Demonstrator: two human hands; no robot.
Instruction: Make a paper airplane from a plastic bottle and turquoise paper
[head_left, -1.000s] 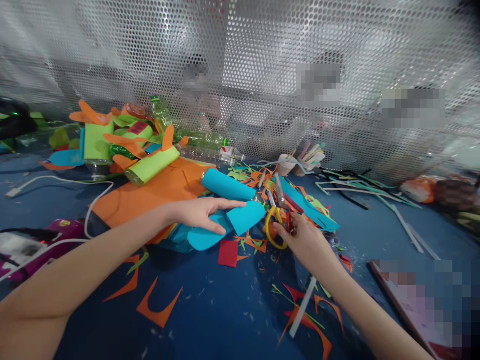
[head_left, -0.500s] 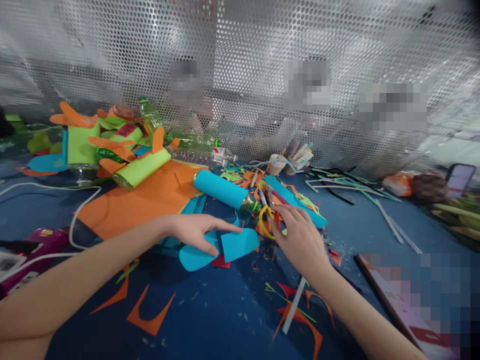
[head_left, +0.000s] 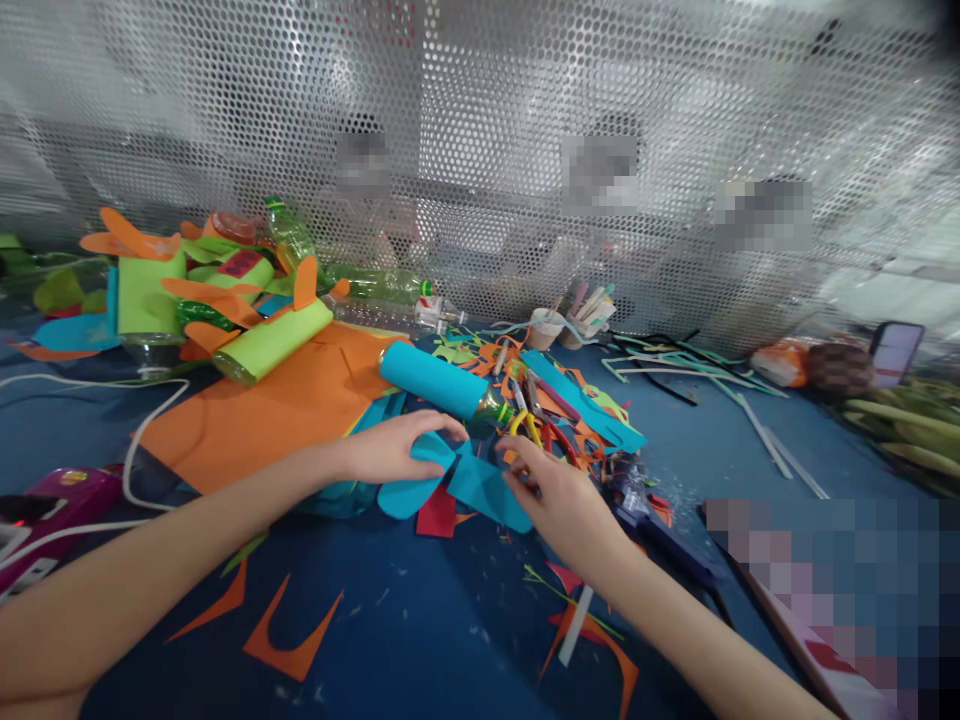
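Note:
My left hand (head_left: 394, 450) curls over a blue paper cutout (head_left: 409, 490) on the blue table, fingers bent around its upper edge. My right hand (head_left: 559, 505) rests on the right lobe of the same cutout (head_left: 491, 490), fingers pressed on the paper. Just beyond my right fingers lie yellow-handled scissors (head_left: 525, 425), untouched. A bottle wrapped in blue paper (head_left: 435, 380) lies behind both hands. A red paper square (head_left: 436, 512) peeks out under the cutout.
An orange sheet (head_left: 262, 410) spreads at left with green-wrapped bottles (head_left: 274, 340) behind it. Paper scraps litter the table. A white cable (head_left: 150, 420) and a pink device (head_left: 52, 500) lie far left. A perforated screen (head_left: 480, 150) closes the back; people sit behind it.
My right hand left the scissors and moved down-left onto the blue cutout. My left hand curled from flat to gripping the cutout's edge. The view shifted slightly right.

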